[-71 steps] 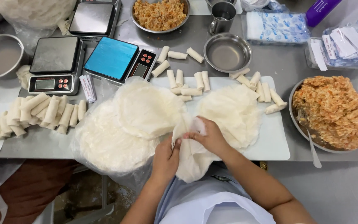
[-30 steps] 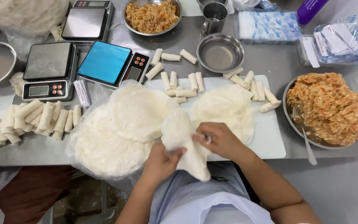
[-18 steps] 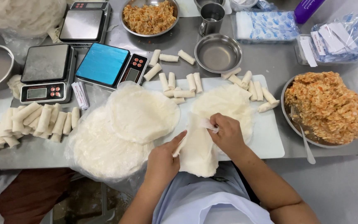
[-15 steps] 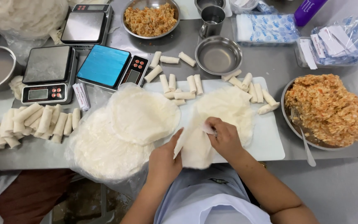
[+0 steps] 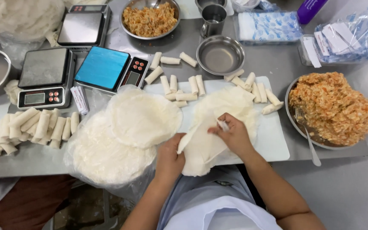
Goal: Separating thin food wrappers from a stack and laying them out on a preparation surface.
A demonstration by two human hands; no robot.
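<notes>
My left hand (image 5: pixel 170 156) and my right hand (image 5: pixel 234 133) both grip a thin white wrapper sheet (image 5: pixel 199 148), peeling it at the near edge of the white cutting board (image 5: pixel 277 136). Beneath it lies a stack of wrappers (image 5: pixel 235 102) on the board. To the left sit two round wrapper piles (image 5: pixel 143 117), the lower one (image 5: pixel 103 153) on clear plastic. Several rolled spring rolls (image 5: pixel 179 85) lie along the board's far edge.
A large bowl of orange filling (image 5: pixel 333 108) with a spoon (image 5: pixel 309 142) stands at right. Three scales (image 5: pixel 43 76) sit at far left, with more rolls (image 5: pixel 35 127) on a tray. An empty steel bowl (image 5: pixel 220 55), a cup (image 5: pixel 213 17) and another filling bowl (image 5: pixel 150 19) are behind.
The wrapper, held up and hanging before, has been lowered toward the board. My hands shifted along it, the right pinching its upper edge, the left its lower left edge.
</notes>
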